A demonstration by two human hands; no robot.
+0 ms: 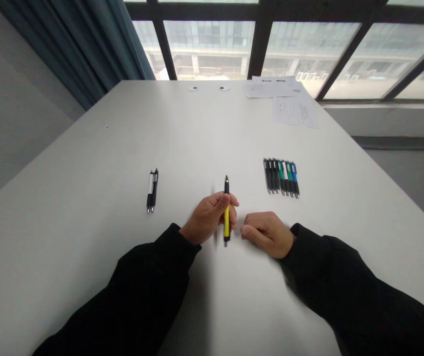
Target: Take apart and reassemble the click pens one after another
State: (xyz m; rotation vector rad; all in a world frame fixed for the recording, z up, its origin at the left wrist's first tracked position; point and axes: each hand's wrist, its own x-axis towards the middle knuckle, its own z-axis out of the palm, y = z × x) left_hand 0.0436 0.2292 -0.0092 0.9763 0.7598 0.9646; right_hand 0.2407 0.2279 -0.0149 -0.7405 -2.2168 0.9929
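Between the thumb and fingers of my left hand [209, 213] is a yellow and black pen [227, 220], its tip pointing away from me. My right hand [267, 232] rests on the white table just right of it, fingers curled in; whether anything is inside them is hidden. To the left lie two pens side by side, one white and black [150, 190], the other all black [155, 190]. Beyond my right hand is a row of several pens [281, 178] with black, green, white and blue barrels, lying close together.
Sheets of paper [295, 110] lie at the far right of the white table [182, 133]. Two round cable holes [224, 88] sit near the far edge. A blue curtain [97, 44] hangs at the left, and windows [208, 47] stand behind the table.
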